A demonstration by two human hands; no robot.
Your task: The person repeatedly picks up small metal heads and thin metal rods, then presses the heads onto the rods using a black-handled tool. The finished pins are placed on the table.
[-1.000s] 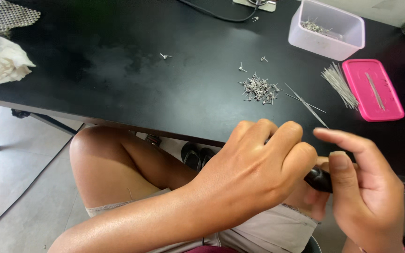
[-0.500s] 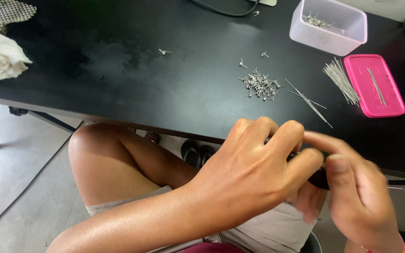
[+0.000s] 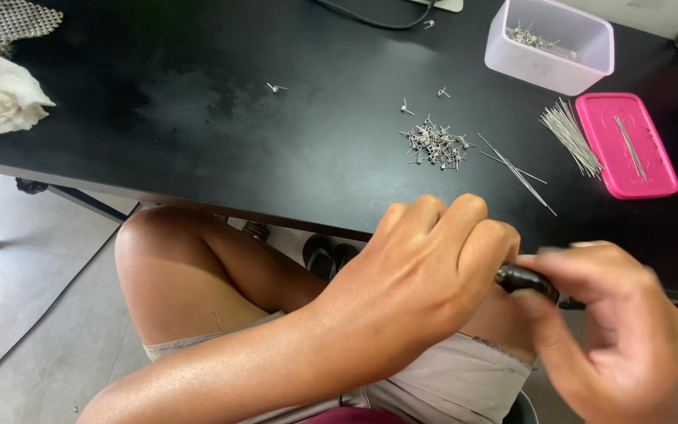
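My left hand (image 3: 425, 275) is curled into a fist over my lap, closed around one end of a small dark tool (image 3: 529, 280). My right hand (image 3: 617, 330) pinches the tool's other end between thumb and fingers, and it is blurred by motion. What lies inside the left fist is hidden. On the black table (image 3: 198, 126) above the hands sits a small pile of tiny metal pins (image 3: 435, 146), with a few long thin wires (image 3: 518, 173) beside it.
A clear plastic box (image 3: 551, 43) holding metal pieces stands at the back right. Next to it lie a pink lid (image 3: 626, 145) and a bundle of wires (image 3: 570, 133). White crumpled cloth (image 3: 1, 98) rests at the far left. My bare knee (image 3: 174, 267) is under the table edge.
My right hand has closed in over the dark tool and shifted down and right. My left hand stays closed in nearly the same place.
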